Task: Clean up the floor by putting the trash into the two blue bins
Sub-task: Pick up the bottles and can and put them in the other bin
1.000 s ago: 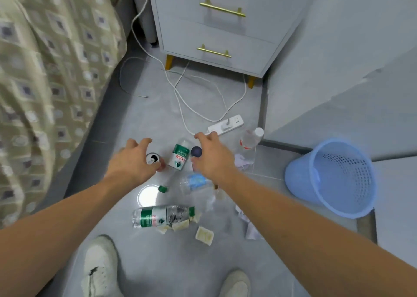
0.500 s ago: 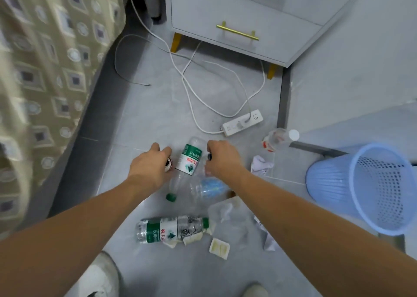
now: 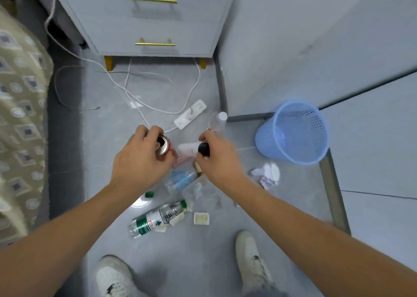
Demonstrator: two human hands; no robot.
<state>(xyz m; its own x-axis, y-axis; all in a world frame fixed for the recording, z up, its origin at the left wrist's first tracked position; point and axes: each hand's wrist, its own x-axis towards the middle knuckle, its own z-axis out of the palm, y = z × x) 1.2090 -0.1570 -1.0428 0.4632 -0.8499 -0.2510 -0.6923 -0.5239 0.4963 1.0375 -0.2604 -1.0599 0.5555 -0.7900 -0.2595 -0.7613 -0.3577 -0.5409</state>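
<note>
Grey floor [image 3: 108,152] with trash (can [image 3: 163,144] in left hand [image 3: 142,161]).

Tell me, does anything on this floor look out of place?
Yes: trash is scattered on the floor, including a green-labelled bottle on its side and crumpled paper. The blue bin tilts toward the mess.

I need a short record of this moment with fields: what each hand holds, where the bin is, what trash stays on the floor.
left hand: grips an open drink can
right hand: grips an item with a dark cap; item unclear
blue bin: upright on the floor, to the right of the hands; only one visible
floor trash: green-label bottle, blue-label bottle, crumpled paper
</note>
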